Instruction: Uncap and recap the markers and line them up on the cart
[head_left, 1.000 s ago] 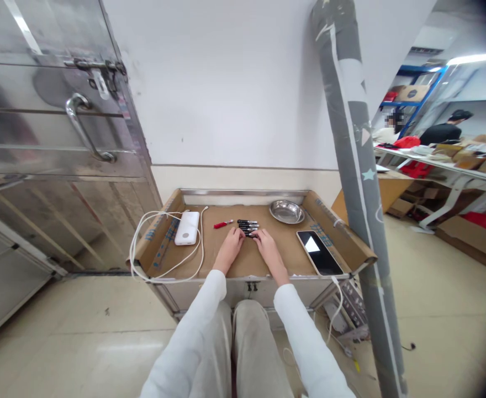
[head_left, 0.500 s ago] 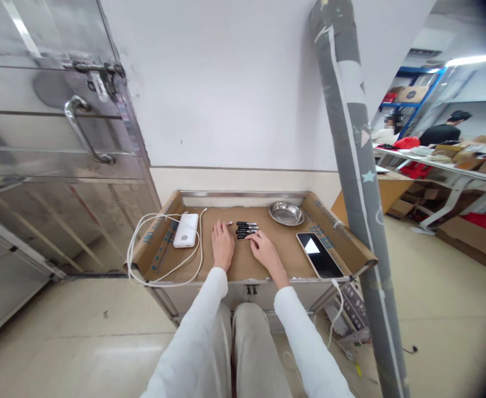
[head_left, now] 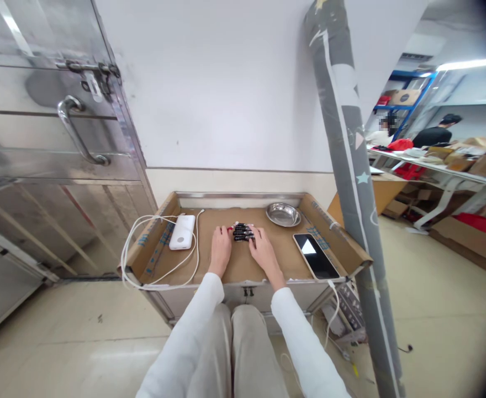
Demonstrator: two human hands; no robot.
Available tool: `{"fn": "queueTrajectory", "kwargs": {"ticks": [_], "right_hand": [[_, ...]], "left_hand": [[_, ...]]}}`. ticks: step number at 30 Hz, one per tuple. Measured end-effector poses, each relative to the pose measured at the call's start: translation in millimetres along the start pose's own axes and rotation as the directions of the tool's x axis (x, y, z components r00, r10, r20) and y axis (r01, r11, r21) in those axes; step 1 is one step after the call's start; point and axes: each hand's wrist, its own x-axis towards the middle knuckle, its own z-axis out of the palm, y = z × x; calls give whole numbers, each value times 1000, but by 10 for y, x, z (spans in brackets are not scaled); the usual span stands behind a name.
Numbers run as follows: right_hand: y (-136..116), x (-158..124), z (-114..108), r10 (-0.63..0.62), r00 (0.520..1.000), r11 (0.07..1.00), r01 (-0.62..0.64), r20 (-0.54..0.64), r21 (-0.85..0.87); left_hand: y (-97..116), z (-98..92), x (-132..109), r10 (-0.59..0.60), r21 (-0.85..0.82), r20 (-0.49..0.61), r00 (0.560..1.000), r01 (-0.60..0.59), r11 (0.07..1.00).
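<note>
Several black marker pens [head_left: 242, 232] lie side by side in a row on the brown cardboard tabletop [head_left: 237, 265]. At their left ends my left hand [head_left: 220, 247] has its fingers bent around a small red-tipped thing [head_left: 230, 228], mostly hidden and too small to name. My right hand [head_left: 263, 251] is at the right ends of the markers, its curled fingers pressed against them and covering those ends.
A white power bank [head_left: 182, 232] with a looped white cable lies on the left. To the right are a round metal dish [head_left: 283, 214] and a phone [head_left: 315, 256] with a cable. A tall grey wrapped roll [head_left: 350, 166] leans beside the cart; people sit far right.
My right hand has shifted its fingers up along the markers' right ends. My left hand has drawn the red-tipped thing closer to the row. The view has moved slightly.
</note>
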Motion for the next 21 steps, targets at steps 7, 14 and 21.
{"fn": "queueTrajectory", "kwargs": {"ticks": [7,14,21], "right_hand": [[30,-15,19,-29,999,993,24,41,115],[67,-32,59,-93,992,967,69,89,243],[113,-35,84,-6,994,954,-27,111,297]], "left_hand": [[61,-78,-48,337,-495,-1,942,-293,818],[33,-47,-53,288,-583,-122,950,-303,754],[38,-124,-42,174,-584,-188,967,-252,772]]}}
